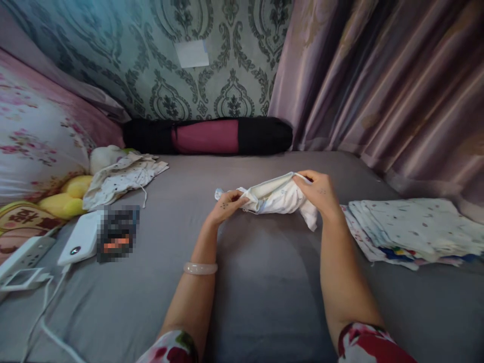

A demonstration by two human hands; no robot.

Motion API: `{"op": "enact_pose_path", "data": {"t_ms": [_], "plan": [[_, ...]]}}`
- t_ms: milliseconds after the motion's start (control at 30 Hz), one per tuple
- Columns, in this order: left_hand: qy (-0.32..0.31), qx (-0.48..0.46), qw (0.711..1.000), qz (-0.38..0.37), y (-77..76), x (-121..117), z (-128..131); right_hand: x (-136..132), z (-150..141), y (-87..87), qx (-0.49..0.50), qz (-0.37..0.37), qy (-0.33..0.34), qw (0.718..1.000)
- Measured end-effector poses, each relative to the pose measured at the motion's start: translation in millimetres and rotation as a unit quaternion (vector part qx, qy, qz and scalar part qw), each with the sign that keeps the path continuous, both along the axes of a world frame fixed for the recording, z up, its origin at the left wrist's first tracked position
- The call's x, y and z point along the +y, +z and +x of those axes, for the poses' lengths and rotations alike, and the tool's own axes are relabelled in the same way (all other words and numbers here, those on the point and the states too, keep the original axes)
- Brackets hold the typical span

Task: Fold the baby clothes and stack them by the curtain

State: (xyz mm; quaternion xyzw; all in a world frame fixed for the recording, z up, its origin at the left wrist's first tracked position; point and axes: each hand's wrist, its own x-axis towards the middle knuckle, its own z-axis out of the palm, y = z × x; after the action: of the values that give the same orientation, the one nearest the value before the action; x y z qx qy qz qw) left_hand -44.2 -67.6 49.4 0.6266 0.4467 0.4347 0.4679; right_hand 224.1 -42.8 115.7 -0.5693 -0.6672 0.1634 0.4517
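A white cloth garment with faint coloured print is stretched between my two hands, just above the grey bedsheet. My left hand pinches the near left end of its edge. At the upper right of the same edge, my right hand grips it between thumb and fingers. The edge gapes a little, showing the cream inside, and a loose part hangs below my right hand. What kind of garment it is, I cannot make out. To the right lies a stack of folded printed clothes.
A crumpled spotted white cloth lies at the left by yellow plush toys. Nearer are a white power bank, a blurred-out item and a power strip with cables. A black and maroon bag lies along the wall.
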Motion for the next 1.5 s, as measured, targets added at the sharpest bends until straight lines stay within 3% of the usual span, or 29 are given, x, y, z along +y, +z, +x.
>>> {"op": "enact_pose_path", "data": {"t_ms": [133, 267, 367, 500, 600, 667, 767, 967, 1067, 1133, 1200, 1367, 1500], "plan": [[0.054, 0.001, 0.998, 0.008, 8.1, -2, -5, -2, 1, 2.0, 0.009, -0.019, 0.03, 0.999], [0.127, 0.033, 0.988, 0.078, 28.0, -5, -14, -8, -4, 6.3, 0.003, 0.005, 0.056, 0.998], [0.149, 0.114, 0.969, 0.159, 61.5, -8, -25, -14, -7, 16.8, -0.006, 0.025, 0.078, 0.997], [0.152, 0.251, 0.919, 0.262, 126.9, -22, -45, -21, -6, 47.1, -0.012, 0.038, 0.144, 0.989], [0.169, 0.241, 0.912, 0.287, 166.3, -31, -57, -21, -3, 72.5, -0.011, 0.044, 0.171, 0.984], [0.182, 0.222, 0.917, 0.277, 178.4, -31, -63, -17, -3, 84.4, -0.024, 0.05, 0.156, 0.986], [0.171, 0.216, 0.932, 0.236, 179.0, -22, -68, -7, -7, 93.7, -0.069, 0.057, 0.135, 0.987], [0.102, 0.084, 0.975, 0.181, 171.3, -6, -61, 6, -14, 100.8, -0.081, 0.174, 0.079, 0.978], [0.092, 0.066, 0.976, 0.184, 169.1, 1, -56, 9, -15, 102.0, -0.088, 0.193, 0.072, 0.975], [0.123, 0.075, 0.969, 0.203, 166.2, 7, -54, 10, -16, 101.2, -0.09, 0.203, 0.056, 0.973], [0.164, 0.147, 0.953, 0.21, 163.1, 12, -53, 11, -20, 98.8, -0.119, 0.197, 0.036, 0.973], [0.323, 0.28, 0.863, 0.269, 163.4, 19, -47, 12, -30, 92.4, -0.144, 0.235, -0.029, 0.961], [0.337, 0.297, 0.855, 0.259, 169.5, 20, -43, 16, -32, 91.5, -0.142, 0.231, -0.032, 0.962]]}}
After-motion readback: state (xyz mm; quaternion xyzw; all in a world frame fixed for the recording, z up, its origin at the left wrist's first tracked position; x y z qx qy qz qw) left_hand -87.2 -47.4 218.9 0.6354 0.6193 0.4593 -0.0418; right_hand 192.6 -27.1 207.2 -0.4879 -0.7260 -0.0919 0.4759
